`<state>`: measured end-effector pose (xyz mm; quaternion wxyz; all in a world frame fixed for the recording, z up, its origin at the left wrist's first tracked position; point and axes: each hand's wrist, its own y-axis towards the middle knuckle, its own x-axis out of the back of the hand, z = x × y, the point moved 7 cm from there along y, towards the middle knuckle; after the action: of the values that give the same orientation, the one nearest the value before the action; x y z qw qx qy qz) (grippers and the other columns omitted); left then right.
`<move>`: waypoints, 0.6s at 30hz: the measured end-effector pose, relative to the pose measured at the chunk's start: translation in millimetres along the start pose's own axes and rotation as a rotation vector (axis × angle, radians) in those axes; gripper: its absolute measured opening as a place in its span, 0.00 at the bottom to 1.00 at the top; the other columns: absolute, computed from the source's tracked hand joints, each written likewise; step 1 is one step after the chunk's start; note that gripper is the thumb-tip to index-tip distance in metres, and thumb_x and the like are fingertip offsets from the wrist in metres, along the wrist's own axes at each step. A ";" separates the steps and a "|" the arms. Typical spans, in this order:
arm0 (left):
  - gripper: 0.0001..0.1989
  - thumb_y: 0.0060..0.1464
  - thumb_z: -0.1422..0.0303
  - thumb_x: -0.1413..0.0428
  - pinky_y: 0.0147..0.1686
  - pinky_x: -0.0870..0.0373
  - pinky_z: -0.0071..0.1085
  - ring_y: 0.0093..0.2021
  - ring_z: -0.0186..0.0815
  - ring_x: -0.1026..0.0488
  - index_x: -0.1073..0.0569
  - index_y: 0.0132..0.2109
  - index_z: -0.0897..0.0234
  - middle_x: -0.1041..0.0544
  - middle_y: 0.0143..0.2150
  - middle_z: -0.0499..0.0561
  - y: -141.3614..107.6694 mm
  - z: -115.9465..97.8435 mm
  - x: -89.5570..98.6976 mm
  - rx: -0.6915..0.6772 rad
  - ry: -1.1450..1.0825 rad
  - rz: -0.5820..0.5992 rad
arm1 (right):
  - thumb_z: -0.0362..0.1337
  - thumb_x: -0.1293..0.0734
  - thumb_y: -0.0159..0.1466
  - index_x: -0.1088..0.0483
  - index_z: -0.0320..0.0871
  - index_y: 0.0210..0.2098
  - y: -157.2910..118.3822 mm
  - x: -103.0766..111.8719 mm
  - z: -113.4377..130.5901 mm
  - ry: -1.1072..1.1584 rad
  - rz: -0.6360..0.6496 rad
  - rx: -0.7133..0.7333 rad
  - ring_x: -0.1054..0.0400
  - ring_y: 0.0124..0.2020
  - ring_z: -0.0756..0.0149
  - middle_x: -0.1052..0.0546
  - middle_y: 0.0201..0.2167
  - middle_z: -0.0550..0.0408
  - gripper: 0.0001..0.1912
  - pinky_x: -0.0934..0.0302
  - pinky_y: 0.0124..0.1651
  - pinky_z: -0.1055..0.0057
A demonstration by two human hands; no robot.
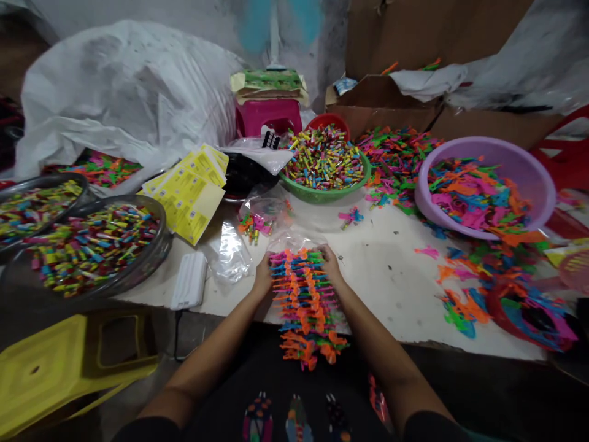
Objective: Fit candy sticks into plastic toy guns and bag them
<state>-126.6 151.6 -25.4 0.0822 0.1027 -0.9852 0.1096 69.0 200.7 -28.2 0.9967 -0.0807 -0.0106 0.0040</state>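
Note:
A clear plastic bag filled with rows of orange, pink, blue and green plastic pieces (306, 301) hangs over the table's front edge, in the middle of the view. My left hand (263, 273) is closed on its upper left side, and my right hand (331, 264) grips the upper right side. The fingertips of both hands are partly hidden by the bag. Just beyond it, a small clear bag with a few coloured pieces (255, 227) lies on the white table (377, 270). Flat clear plastic bags (227, 255) lie to the left of my left hand.
Tubs of small coloured tubes (159, 245) stand at the left, beside yellow printed sheets (188, 199) and a white power strip (190, 280). Behind is a green basket (315, 195). A purple basin (545, 184) and loose plastic pieces (464, 307) are at right. A yellow stool (41, 362) stands lower left.

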 end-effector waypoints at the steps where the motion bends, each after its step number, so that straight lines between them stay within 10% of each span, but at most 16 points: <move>1: 0.05 0.43 0.66 0.49 0.30 0.36 0.27 0.29 0.32 0.32 0.34 0.30 0.60 0.30 0.25 0.45 -1.0 -2.2 -2.0 -0.026 -0.030 -0.013 | 0.49 0.34 0.48 0.40 0.45 0.25 -3.2 3.7 3.0 0.039 -0.021 0.006 0.33 0.28 0.69 0.27 0.24 0.60 0.15 0.38 0.30 0.73; 18: 0.07 0.40 0.73 0.47 0.31 0.35 0.25 0.29 0.29 0.32 0.34 0.32 0.64 0.29 0.29 0.46 -17.4 -3.7 -38.5 -0.141 -0.023 0.079 | 0.36 0.28 0.37 0.36 0.45 0.30 -51.3 63.8 -12.3 0.251 -0.280 0.004 0.32 0.28 0.68 0.27 0.26 0.61 0.20 0.36 0.32 0.71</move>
<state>-85.1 142.9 -25.5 0.0736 0.0592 -0.9946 0.0420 133.3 148.7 -30.8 0.9811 -0.0765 0.1029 -0.1448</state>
